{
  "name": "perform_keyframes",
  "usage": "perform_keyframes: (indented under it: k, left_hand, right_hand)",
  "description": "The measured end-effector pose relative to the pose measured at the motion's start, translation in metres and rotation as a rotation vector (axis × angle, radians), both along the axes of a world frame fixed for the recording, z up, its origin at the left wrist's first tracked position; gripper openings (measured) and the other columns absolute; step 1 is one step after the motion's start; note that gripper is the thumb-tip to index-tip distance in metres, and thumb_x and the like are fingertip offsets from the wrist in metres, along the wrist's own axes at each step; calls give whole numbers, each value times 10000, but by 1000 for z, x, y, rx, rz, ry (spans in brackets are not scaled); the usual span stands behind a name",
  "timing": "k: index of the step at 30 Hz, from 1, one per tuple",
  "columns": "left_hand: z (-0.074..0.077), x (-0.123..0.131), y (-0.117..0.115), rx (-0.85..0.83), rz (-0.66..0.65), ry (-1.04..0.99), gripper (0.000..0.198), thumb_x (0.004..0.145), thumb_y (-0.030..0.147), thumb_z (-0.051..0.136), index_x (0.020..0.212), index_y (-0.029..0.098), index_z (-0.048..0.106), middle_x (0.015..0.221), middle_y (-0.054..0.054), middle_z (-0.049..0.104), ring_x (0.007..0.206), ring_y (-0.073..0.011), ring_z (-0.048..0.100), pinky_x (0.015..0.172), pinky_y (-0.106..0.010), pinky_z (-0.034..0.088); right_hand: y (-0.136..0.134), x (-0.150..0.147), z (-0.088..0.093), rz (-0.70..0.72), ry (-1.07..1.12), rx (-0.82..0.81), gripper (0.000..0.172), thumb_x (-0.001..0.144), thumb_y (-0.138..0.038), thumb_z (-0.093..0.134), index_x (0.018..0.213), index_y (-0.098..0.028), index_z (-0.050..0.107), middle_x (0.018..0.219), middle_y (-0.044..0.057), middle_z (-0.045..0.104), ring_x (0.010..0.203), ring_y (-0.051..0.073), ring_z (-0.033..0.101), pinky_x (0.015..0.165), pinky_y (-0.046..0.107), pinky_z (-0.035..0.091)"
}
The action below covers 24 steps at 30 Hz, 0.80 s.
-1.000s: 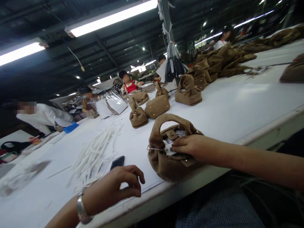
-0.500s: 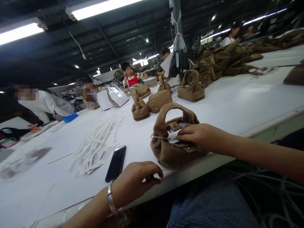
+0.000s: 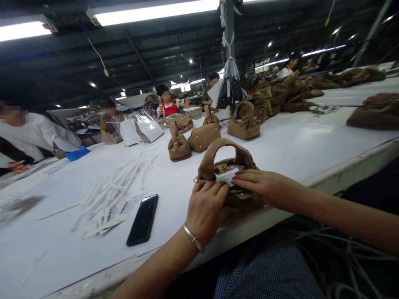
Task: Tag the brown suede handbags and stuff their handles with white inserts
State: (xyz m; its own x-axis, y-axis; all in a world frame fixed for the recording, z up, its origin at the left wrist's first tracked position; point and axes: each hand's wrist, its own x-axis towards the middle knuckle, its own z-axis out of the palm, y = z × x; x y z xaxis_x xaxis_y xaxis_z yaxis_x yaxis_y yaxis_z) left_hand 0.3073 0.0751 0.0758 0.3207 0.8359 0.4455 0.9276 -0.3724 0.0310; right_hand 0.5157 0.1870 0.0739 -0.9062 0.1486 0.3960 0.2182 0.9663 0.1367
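A small brown handbag (image 3: 207, 166) stands upright at the table's near edge, its arched handle raised. A white paper tag (image 3: 227, 177) lies across its mouth, tied by a string near a metal ring (image 3: 195, 180) on the bag's left side. My left hand (image 3: 207, 207), with a silver bracelet at the wrist, is closed over the bag's near left side, fingertips by the tag. From the right, my right hand (image 3: 268, 187) reaches over the rim and pinches the tag's right end. My thumbs are hidden, and both hands cover much of the bag's front.
Left of the bag lie a black phone (image 3: 142, 220), barcode tags (image 3: 109, 216) and a pile of white cords (image 3: 109, 182). Several brown bags (image 3: 204, 136) stand beyond, with a brown heap (image 3: 280, 91) behind. Other people work across the white table (image 3: 299, 145).
My left hand has risen from the table edge onto the bag's near left side. My right hand stays at the tag, which now lies flatter. The view has shifted slightly right.
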Motion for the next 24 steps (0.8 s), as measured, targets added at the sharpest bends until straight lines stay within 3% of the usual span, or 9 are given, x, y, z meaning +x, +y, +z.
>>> perform_keyframes:
  k: [4, 6, 10, 14, 17, 20, 24]
  left_hand:
    - [-7, 11, 0, 68, 84, -61, 330, 911, 497, 589, 1089, 222, 628, 1124, -42, 709, 973, -267, 613, 861, -471, 421]
    - [-6, 13, 1, 80, 109, -76, 242, 918, 440, 591, 1031, 233, 643, 1061, -30, 716, 933, -264, 612, 845, -476, 416]
    - [-2, 13, 5, 39, 99, -84, 130, 877, 342, 623, 916, 220, 649, 963, -28, 713, 877, -262, 622, 792, -463, 443]
    - [-8, 9, 2, 20, 72, -114, 95, 885, 250, 563, 872, 203, 644, 892, -44, 717, 802, -257, 644, 722, -440, 489]
    - [-10, -1, -5, 7, -33, -162, 123, 904, 229, 545, 870, 199, 660, 932, -50, 736, 815, -249, 671, 739, -428, 526]
    - [4, -19, -9, 3, -158, -395, 143, 929, 202, 557, 994, 220, 683, 1031, -26, 740, 895, -183, 693, 802, -321, 555]
    - [37, -46, 16, 133, 18, -779, 127, 929, 225, 582, 984, 211, 696, 1019, -22, 728, 905, -142, 688, 773, -226, 549]
  right_hand:
    - [-17, 9, 0, -57, 17, -18, 632, 726, -34, 560, 1355, -84, 548, 1372, 154, 588, 1344, 312, 457, 1073, 471, 470]
    - [-21, 9, 5, -78, 25, -52, 634, 735, -106, 603, 1366, -111, 540, 1355, 137, 604, 1322, 298, 483, 1061, 453, 482]
    - [-17, -2, 11, -55, 18, 2, 502, 793, -103, 591, 1295, -107, 586, 1279, 131, 656, 1232, 253, 572, 1032, 392, 510]
    - [-11, -15, 1, -16, 33, 95, 386, 814, -18, 550, 1186, -65, 642, 1189, 157, 698, 1159, 251, 629, 968, 384, 552]
    - [-10, -19, -3, -29, 100, 109, 285, 845, -38, 561, 1106, -73, 671, 1065, 141, 741, 1013, 236, 695, 870, 354, 590]
    - [-8, -21, -1, -51, 185, 92, 185, 884, -101, 585, 1036, -109, 690, 972, 113, 759, 873, 210, 722, 778, 314, 595]
    - [-1, -25, 1, -86, 269, 27, 117, 923, -210, 606, 951, -148, 702, 897, 81, 762, 768, 185, 716, 701, 281, 566]
